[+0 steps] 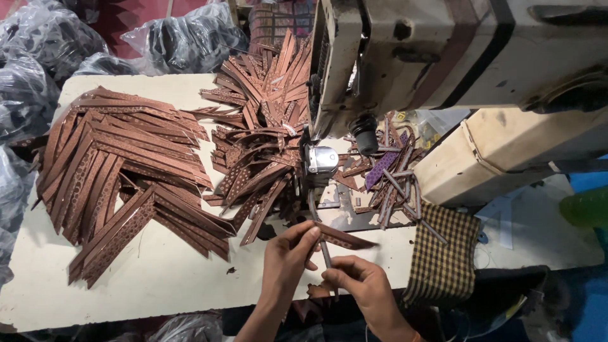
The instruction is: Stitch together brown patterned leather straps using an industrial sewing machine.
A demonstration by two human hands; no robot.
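My left hand (pixel 288 256) pinches a short brown patterned strap piece (pixel 345 239) by its near end, just in front of the sewing machine's presser foot (pixel 321 161). My right hand (pixel 364 286) sits beside it and grips a thin dark strip (pixel 325 252) that runs up toward the needle area. Both hands hover over the front edge of the cream table (pixel 158 278). The fingertips of the two hands almost touch.
A big fan of long brown straps (pixel 120 171) lies at the left, a looser heap (pixel 259 126) in the middle. The cream sewing machine (pixel 456 50) fills the top right. A checked cloth (pixel 443 253) hangs at the right; dark plastic bags (pixel 38 57) surround the table.
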